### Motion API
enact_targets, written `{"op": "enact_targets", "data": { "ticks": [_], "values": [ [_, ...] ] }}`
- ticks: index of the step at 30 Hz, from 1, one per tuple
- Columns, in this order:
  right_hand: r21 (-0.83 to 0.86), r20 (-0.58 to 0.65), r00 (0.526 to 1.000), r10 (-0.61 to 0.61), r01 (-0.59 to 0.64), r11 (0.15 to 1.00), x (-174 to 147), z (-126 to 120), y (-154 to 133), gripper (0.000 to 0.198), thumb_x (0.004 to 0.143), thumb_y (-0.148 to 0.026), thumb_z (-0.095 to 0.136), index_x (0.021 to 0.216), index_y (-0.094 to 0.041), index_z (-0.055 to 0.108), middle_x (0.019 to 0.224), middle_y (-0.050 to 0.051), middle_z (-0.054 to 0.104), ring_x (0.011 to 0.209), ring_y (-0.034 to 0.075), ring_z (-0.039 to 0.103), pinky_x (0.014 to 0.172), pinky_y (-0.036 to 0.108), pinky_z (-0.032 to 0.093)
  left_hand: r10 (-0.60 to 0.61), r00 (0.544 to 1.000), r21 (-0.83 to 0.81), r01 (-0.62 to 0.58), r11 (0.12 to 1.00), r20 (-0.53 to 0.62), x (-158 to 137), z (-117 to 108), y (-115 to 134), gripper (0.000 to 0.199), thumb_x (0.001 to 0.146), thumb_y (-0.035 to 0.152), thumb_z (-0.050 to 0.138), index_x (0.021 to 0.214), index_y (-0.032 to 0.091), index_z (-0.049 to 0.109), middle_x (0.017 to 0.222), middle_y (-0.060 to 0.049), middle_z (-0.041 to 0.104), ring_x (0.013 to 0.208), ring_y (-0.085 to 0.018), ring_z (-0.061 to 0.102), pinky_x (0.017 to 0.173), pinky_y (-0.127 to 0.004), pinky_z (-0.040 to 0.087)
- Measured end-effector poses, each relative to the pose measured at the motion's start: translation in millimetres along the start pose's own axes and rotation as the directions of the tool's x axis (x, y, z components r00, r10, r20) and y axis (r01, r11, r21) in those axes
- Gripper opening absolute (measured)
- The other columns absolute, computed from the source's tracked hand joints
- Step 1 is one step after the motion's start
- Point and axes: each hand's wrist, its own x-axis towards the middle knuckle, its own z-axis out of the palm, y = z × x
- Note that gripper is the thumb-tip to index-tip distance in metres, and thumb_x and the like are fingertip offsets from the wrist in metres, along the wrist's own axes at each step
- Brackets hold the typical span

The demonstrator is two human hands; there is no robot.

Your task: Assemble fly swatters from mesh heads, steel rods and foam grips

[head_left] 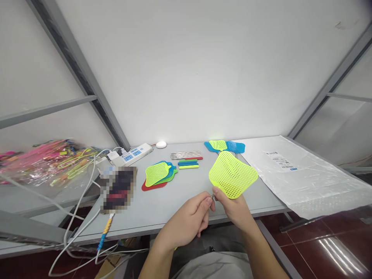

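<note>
My right hand [234, 209] is closed on the neck of a yellow-green perforated fly swatter head [232, 174], tilted up above the table's front edge. My left hand [193, 217] is closed round a thin metal rod [212, 196], whose end meets the head's neck between my hands; most of the rod is hidden. On the left of the table lie stacked swatter heads [157, 174] in yellow-green, blue, green and red. Several metal rods [186, 155] lie in a row mid-table, with coloured grip tubes [188, 164] before them. Behind my right hand rest blue and yellow-green swatters [225, 146].
A white plastic mailer [279, 174] covers the table's right side and hangs over its edge. At the left are a power strip [136, 152], a white round device [161, 144], a blurred-out object [119, 190], loose cables [78, 209] and bagged colourful items [52, 162].
</note>
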Motion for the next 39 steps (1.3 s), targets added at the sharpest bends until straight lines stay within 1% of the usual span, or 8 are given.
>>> {"op": "enact_targets", "data": {
  "ticks": [4, 8, 13, 20, 26, 31, 37, 39],
  "values": [
    [0.062, -0.115, 0.993, 0.018, -0.011, 0.998, 5, -10, 9, 0.026, 0.085, -0.040, 0.066, 0.071, -0.020, 0.058, 0.068, -0.002, 0.053, 0.065, 0.014, 0.049, 0.063, 0.028, 0.040, 0.055, 0.986, 0.435, 0.019, 0.900, -0.157, -7, -2, 11, 0.035, 0.101, 0.047, 0.027, 0.079, 0.024, 0.041, 0.064, 0.004, 0.047, 0.060, -0.014, 0.042, 0.057, -0.025, 0.030],
    [0.104, -0.227, 0.974, -0.013, 0.037, 0.994, 15, -26, 15, 0.031, 0.088, -0.042, 0.062, 0.068, -0.021, 0.051, 0.065, -0.003, 0.045, 0.061, 0.013, 0.042, 0.057, 0.027, 0.036, 0.015, 0.983, 0.636, 0.105, 0.764, -0.181, -15, -8, 15, 0.030, 0.102, 0.042, 0.029, 0.081, 0.025, 0.041, 0.063, 0.005, 0.050, 0.058, -0.015, 0.043, 0.055, -0.027, 0.023],
    [0.118, -0.279, 0.960, -0.038, 0.073, 0.990, 13, -24, 8, 0.035, 0.090, -0.045, 0.057, 0.068, -0.022, 0.044, 0.062, -0.005, 0.036, 0.057, 0.011, 0.034, 0.053, 0.026, 0.032, 0.046, 0.978, 0.674, 0.107, 0.731, -0.204, -19, -10, 23, 0.030, 0.102, 0.040, 0.028, 0.084, 0.027, 0.048, 0.073, 0.003, 0.060, 0.067, -0.017, 0.054, 0.058, -0.028, 0.024],
    [0.054, -0.030, 0.999, -0.018, 0.019, 0.998, -4, -1, 1, 0.046, 0.090, -0.047, 0.057, 0.055, -0.020, 0.041, 0.055, -0.005, 0.033, 0.054, 0.010, 0.032, 0.051, 0.025, 0.028, 0.117, 0.971, 0.718, 0.071, 0.692, -0.208, -12, 1, 20, 0.035, 0.101, 0.046, 0.032, 0.078, 0.025, 0.048, 0.072, 0.004, 0.062, 0.064, -0.016, 0.054, 0.057, -0.029, 0.022],
    [0.077, -0.196, 0.980, -0.022, 0.038, 0.996, 9, -38, 7, 0.048, 0.091, -0.048, 0.055, 0.059, -0.023, 0.029, 0.057, -0.006, 0.023, 0.054, 0.010, 0.023, 0.050, 0.027, 0.020, 0.128, 0.969, 0.738, 0.071, 0.671, -0.209, -18, -23, 3, 0.039, 0.101, 0.048, 0.035, 0.073, 0.023, 0.045, 0.065, 0.005, 0.056, 0.062, -0.015, 0.052, 0.057, -0.028, 0.022],
    [0.089, -0.188, 0.982, -0.033, 0.051, 0.995, 17, -53, 4, 0.049, 0.091, -0.047, 0.056, 0.058, -0.023, 0.028, 0.057, -0.006, 0.022, 0.054, 0.010, 0.020, 0.051, 0.028, 0.016, 0.134, 0.969, 0.743, 0.068, 0.666, -0.209, -29, -37, 2, 0.040, 0.100, 0.049, 0.034, 0.074, 0.023, 0.050, 0.070, 0.004, 0.057, 0.069, -0.015, 0.053, 0.062, -0.027, 0.028],
    [0.082, -0.091, 0.996, -0.001, 0.009, 0.997, 8, -28, 0, 0.048, 0.090, -0.051, 0.055, 0.059, -0.022, 0.034, 0.057, -0.006, 0.027, 0.053, 0.010, 0.023, 0.051, 0.027, 0.019, 0.245, 0.946, 0.812, 0.031, 0.583, -0.212, -24, -18, 4, 0.030, 0.103, 0.040, 0.032, 0.108, 0.030, 0.060, 0.089, 0.001, 0.065, 0.076, -0.018, 0.056, 0.070, -0.030, 0.033],
    [0.061, -0.033, 0.999, 0.012, -0.010, 0.998, 2, -18, 0, 0.048, 0.090, -0.050, 0.055, 0.058, -0.022, 0.034, 0.056, -0.005, 0.028, 0.054, 0.010, 0.025, 0.051, 0.027, 0.021, 0.252, 0.948, 0.829, 0.023, 0.559, -0.196, -20, -10, 5, 0.032, 0.103, 0.040, 0.031, 0.109, 0.030, 0.061, 0.087, 0.000, 0.066, 0.073, -0.018, 0.055, 0.067, -0.031, 0.033]
  ]
}}
